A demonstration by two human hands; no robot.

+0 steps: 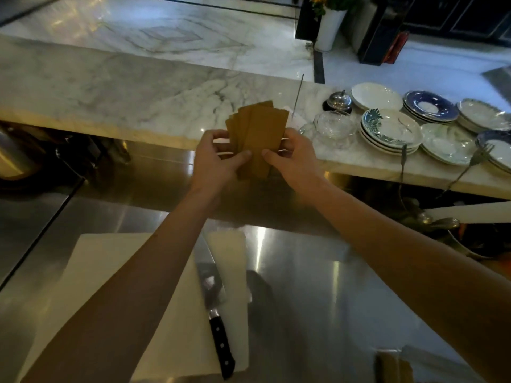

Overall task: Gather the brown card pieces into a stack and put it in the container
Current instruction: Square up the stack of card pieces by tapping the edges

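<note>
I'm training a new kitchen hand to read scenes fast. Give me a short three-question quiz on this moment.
1. True or false: the brown card pieces are squared into a neat stack.
2. Which holds the cards: A) left hand only, B) right hand only, C) both?
3. What lies on the white cutting board?

Key:
1. False; they are fanned out.
2. C.
3. A black-handled knife.

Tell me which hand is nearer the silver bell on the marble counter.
Right. The right hand grips the brown cards just below-left of the silver bell; the left hand holds them farther left.
</note>
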